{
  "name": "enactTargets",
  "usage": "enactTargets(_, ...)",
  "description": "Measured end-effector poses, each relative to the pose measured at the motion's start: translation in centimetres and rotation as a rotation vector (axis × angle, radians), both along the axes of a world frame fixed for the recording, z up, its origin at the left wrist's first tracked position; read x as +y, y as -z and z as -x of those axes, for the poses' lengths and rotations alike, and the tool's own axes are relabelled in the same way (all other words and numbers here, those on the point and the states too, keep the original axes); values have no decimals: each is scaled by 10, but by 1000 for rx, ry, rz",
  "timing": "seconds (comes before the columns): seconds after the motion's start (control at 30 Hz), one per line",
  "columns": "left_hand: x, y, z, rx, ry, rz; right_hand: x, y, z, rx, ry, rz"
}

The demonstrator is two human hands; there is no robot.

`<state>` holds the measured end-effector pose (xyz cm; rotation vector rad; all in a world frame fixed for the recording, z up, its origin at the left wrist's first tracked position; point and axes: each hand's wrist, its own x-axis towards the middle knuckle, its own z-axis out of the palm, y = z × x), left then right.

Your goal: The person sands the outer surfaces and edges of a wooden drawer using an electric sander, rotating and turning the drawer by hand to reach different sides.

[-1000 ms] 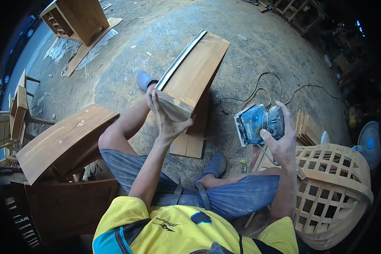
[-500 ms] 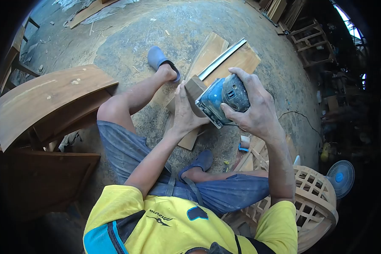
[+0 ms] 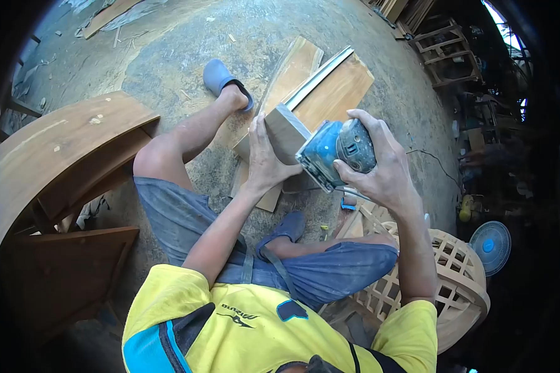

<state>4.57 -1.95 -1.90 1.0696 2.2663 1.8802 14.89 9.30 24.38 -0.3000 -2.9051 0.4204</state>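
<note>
My right hand (image 3: pixel 379 161) is wrapped round the body of a blue, dust-covered electric sander (image 3: pixel 330 152), which is tilted with its flat pad facing down and left. The pad lies against or very close to the near right edge of a wooden drawer (image 3: pixel 333 93); exact contact is hidden. A metal slide rail (image 3: pixel 320 78) runs along the drawer's side. My left hand (image 3: pixel 266 158) grips the drawer's front end block, fingers along its left face and thumb stretched right, close to the sander's pad.
Loose boards (image 3: pixel 295 59) lie under and beside the drawer on the dusty concrete floor. A curved wooden cabinet piece (image 3: pixel 62 140) stands at left, above a dark panel (image 3: pixel 74 261). At right are a lattice wooden frame (image 3: pixel 460 255), a fan (image 3: pixel 490 247) and a trailing cord (image 3: pixel 438 160).
The sander has shifted slightly right and down in the view, and more of the drawer's front block shows. My left hand keeps its hold on the drawer. The whole view has shifted a little.
</note>
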Motion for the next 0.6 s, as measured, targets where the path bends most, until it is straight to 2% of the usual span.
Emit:
enactTargets(0.07, -1, -3, 2, -16, 4, -30, 1, 7, 33, 18, -50, -7)
enactTargets(0.13, 3, -2, 6, 113, -15, 70, 5, 19, 80, 52, -99, -39)
enactTargets(0.2, 0, 1, 8, 59, 55, -52, 4, 27, 102, 58, -79, -40)
enactTargets(0.27, -2, -2, 7, 37, 50, -70, 7, 31, 110, 110, -141, -72)
enactTargets(0.37, 0, -14, 10, 147, 23, 89, 1, 11, 55, 8, -73, -23)
enactTargets(0.47, 0, 4, 1, 18, 8, -41, 1, 3, -7, -67, 31, 30)
enactTargets(0.6, 3, 10, 3, 41, 22, -19, 0, 3, -20, -66, 90, 33)
